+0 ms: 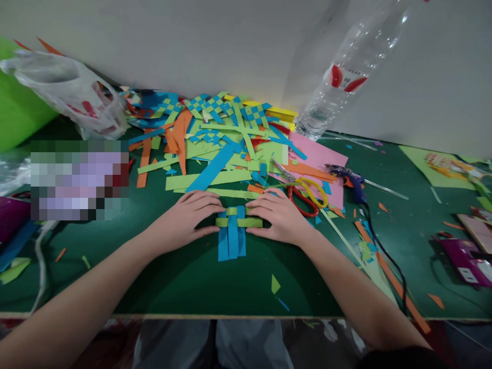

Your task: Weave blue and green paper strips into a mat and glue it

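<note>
Item, principal: a small woven paper piece, lying flat on the green counter (184,289) between the two hands, its upright blue strips (232,243) crossing two green strips (250,223) in an over-and-under pattern. Left hand (196,215): fingers curving along the piece's left side. Right hand (279,215): fingers curving along the opposite side, near the green ends. Both are touching the work; whether either is pinching, one cannot tell. Step, by judgement: the hands are seemingly lining up and tightening the weave; the next move is calling for level pressure from both sides, keeping the blue strips parallel and the upper green strip from slipping. Room: open counter is extending from the piece towards the front edge, with only a green scrap (275,284) and a blue sliver (283,304) lying there. Behind, loose strips and checkered woven pieces (209,105) are crowding the space up to the wall. Right: scissors (295,181) are sitting just beside the right hand, their handles limiting sideways travel; a glue gun (356,189) is lying farther out, its cord trailing towards the front edge.
</note>
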{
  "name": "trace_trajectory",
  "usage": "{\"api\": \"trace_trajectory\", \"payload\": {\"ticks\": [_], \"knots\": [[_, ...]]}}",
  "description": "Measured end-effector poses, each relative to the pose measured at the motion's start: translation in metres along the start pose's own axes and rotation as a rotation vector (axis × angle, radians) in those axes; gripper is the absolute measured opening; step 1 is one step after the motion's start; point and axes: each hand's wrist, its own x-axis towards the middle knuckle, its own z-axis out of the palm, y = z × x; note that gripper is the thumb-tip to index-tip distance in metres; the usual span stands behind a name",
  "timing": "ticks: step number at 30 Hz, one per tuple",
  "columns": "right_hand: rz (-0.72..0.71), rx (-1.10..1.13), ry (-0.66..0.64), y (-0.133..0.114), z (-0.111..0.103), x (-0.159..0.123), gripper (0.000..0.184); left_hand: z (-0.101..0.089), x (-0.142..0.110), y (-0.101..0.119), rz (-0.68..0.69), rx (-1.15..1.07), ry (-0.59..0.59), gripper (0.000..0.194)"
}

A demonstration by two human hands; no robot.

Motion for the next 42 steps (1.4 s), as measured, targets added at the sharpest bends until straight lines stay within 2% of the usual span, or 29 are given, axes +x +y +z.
{"api": "trace_trajectory", "payload": {"ticks": [4,12,19,30,36,42], "knots": [[-0.015,-0.008,0.014,0.0,0.0,0.001,0.029,0.0,0.0,0.0,0.003,0.014,0.009,0.038],[-0.004,0.016,0.017,-0.003,-0.001,0.002,0.027,0.004,0.001,0.005,-0.018,0.016,-0.046,0.055],[0.03,-0.003,-0.003,-0.008,-0.001,0.003,0.042,0.006,0.002,0.005,-0.004,0.016,-0.039,0.051],[0.018,-0.02,-0.064,-0.011,0.0,0.004,0.044,0.007,0.002,0.007,0.007,-0.005,-0.023,0.048],[0.063,0.038,0.007,-0.011,-0.004,0.005,0.045,0.003,0.003,0.008,-0.007,-0.003,-0.014,0.049],[0.115,0.129,-0.038,-0.009,-0.001,0.002,0.045,0.003,0.002,0.006,-0.025,-0.012,-0.019,0.047]]}}
